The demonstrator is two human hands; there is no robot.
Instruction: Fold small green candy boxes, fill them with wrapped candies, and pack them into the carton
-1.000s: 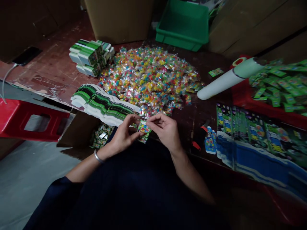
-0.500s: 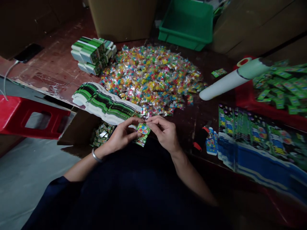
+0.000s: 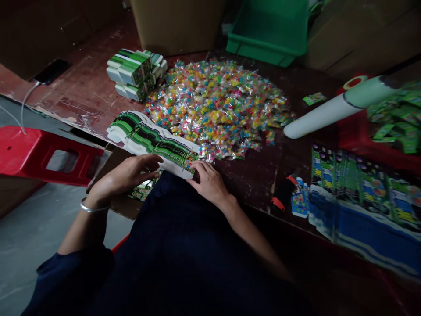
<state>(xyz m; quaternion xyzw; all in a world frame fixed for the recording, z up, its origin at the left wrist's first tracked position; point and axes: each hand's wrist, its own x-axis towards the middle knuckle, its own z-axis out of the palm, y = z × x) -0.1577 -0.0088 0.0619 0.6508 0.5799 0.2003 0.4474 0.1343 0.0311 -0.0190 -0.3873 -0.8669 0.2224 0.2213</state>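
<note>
My left hand (image 3: 133, 172), with a silver bangle at the wrist, is over the cardboard box (image 3: 123, 199) beside the table edge. Its fingers are apart and hold nothing. Small green packets (image 3: 141, 193) lie in that box below it. My right hand (image 3: 210, 182) rests at the near end of a fanned row of flat green and white cartons (image 3: 154, 145), fingertips on the end carton, thumb apart from the fingers. Behind the row lies a large heap of clear bags of coloured candy (image 3: 220, 105).
Bundled cartons (image 3: 134, 72) stand at the back left near a phone (image 3: 52, 72). A green tray (image 3: 269, 33), a white roll (image 3: 332, 112), a cutter (image 3: 284, 192) and printed blue-green pouches (image 3: 368, 210) lie to the right. A red stool (image 3: 42, 153) is at left.
The small green packet is out of my hands. My left hand has moved left over the box and opened, while my right hand has moved down onto the end of the carton row.
</note>
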